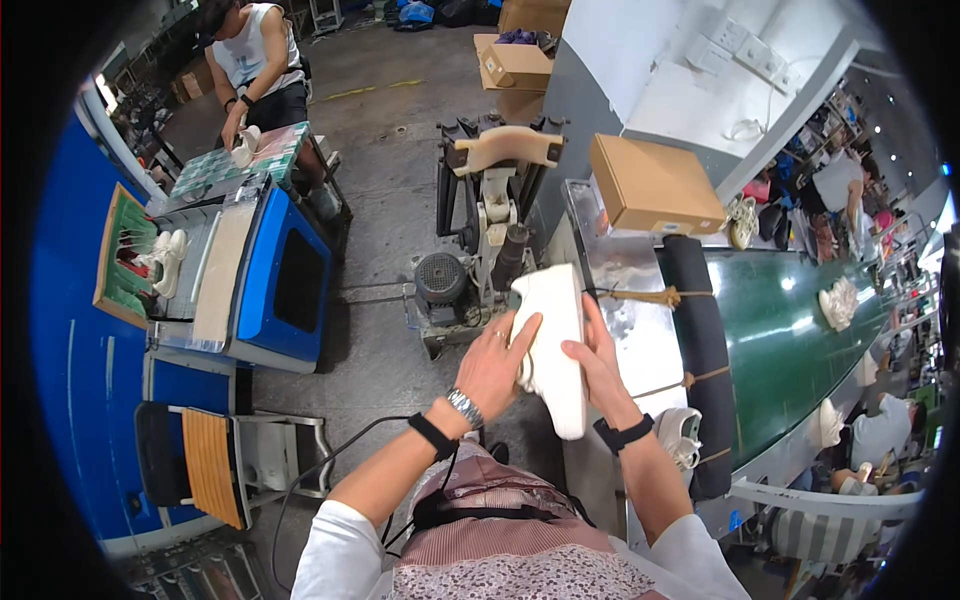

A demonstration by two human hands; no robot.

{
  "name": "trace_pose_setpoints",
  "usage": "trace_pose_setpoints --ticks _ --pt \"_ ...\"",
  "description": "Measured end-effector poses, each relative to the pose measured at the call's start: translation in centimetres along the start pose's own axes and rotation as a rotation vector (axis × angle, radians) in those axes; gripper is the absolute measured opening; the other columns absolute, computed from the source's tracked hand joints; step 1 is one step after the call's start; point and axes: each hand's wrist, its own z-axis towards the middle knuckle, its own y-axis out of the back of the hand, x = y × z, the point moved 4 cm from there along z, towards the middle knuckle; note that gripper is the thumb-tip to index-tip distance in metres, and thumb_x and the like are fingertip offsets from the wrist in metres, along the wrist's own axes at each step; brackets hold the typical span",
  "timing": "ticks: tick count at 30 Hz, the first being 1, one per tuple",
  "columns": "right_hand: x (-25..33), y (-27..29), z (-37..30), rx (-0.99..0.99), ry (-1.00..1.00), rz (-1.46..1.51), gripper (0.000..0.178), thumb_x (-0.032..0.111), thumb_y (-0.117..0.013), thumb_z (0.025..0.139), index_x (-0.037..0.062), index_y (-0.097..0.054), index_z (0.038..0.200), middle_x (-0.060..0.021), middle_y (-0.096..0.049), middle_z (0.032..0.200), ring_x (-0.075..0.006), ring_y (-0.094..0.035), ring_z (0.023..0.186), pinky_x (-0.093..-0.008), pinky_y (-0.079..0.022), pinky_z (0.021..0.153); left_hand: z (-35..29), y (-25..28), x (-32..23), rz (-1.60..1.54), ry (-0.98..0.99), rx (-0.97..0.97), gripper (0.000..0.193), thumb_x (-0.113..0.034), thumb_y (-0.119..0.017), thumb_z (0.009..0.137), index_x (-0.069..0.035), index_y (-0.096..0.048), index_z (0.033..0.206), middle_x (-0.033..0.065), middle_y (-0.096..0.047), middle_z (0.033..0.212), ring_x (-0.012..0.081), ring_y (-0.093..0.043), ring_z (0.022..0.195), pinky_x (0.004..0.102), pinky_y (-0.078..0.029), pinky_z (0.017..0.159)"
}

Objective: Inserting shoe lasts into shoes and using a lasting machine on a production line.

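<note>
Between my two hands, in front of my waist, is a white shoe [556, 350], turned on its side with its pale sole toward the right. My left hand [492, 362] is closed on its upper, with a metal watch and a black band on that arm. Wrapped round the sole side is my right hand [600, 362], its thumb lying on the sole and its wrist in a black band. Another white shoe [680, 438] stands on the metal ledge by my right forearm. Just beyond my hands is a machine with a grey motor [441, 277] and a curved tan pad [508, 149].
On the right, a green conveyor belt [775, 340] carries shoes, with a black roller [697, 365] at its end and a cardboard box [655, 184] behind. At left are a blue machine [285, 270] with shoes and a folding chair [212, 466]. A seated person [255, 70] handles a shoe.
</note>
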Motion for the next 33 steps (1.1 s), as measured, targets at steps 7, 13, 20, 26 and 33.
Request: trace_pose_setpoints --ticks 7,13,20,26,33 --pt "4.1 -2.0 12.3 -0.114 0.377 -0.719 0.093 0.018 -0.074 0.074 -0.0044 -0.025 0.15 -0.0251 -0.048 0.138 -0.0326 -0.052 0.125 -0.0391 -0.043 0.103 10.2 0.1 6.8 -0.213 0.153 -0.095 0.098 0.005 -0.07 0.066 0.002 -0.018 0.15 0.03 -0.044 0.135 0.0445 -0.046 0.123 0.0457 -0.042 0.104" --pt "4.4 -1.3 14.9 -0.016 0.505 -1.103 0.094 0.027 -0.07 0.071 -0.0042 -0.028 0.149 -0.0276 -0.042 0.146 -0.04 -0.043 0.134 -0.0428 -0.033 0.112 10.0 -0.9 8.8 -0.329 0.204 -0.088 0.099 -0.013 -0.073 0.074 0.0 -0.013 0.151 0.0295 -0.043 0.143 0.0433 -0.053 0.121 0.0457 -0.048 0.098" --pt "6.7 -5.2 16.2 0.11 0.265 -1.456 0.093 0.022 -0.072 0.068 0.0058 -0.032 0.151 -0.0237 -0.054 0.131 -0.0413 -0.055 0.117 -0.0458 -0.047 0.096 4.9 1.2 15.9 -0.007 0.085 0.51 0.05 -0.025 -0.074 0.076 -0.007 -0.06 0.12 0.02 -0.069 0.105 0.0384 -0.066 0.097 0.0467 -0.054 0.083" --pt "6.3 -5.5 13.4 -0.003 0.543 -1.404 0.089 0.02 -0.073 0.071 0.0034 -0.034 0.15 -0.0224 -0.054 0.129 -0.0385 -0.055 0.115 -0.0432 -0.045 0.098 2.5 8.3 25.5 -0.499 0.724 -0.198 0.031 -0.031 -0.07 0.083 -0.004 -0.069 0.099 0.0108 -0.073 0.09 0.0215 -0.071 0.083 0.0345 -0.054 0.073" --pt "5.9 -5.5 12.9 -0.061 0.524 -1.366 0.088 0.019 -0.074 0.07 0.002 -0.036 0.148 -0.0197 -0.058 0.119 -0.0359 -0.057 0.109 -0.0423 -0.048 0.093 5.7 10.5 19.6 -1.281 0.821 -0.308 0.025 -0.03 -0.063 0.095 -0.007 -0.064 0.104 0.0042 -0.07 0.09 0.0139 -0.069 0.081 0.0254 -0.052 0.071"
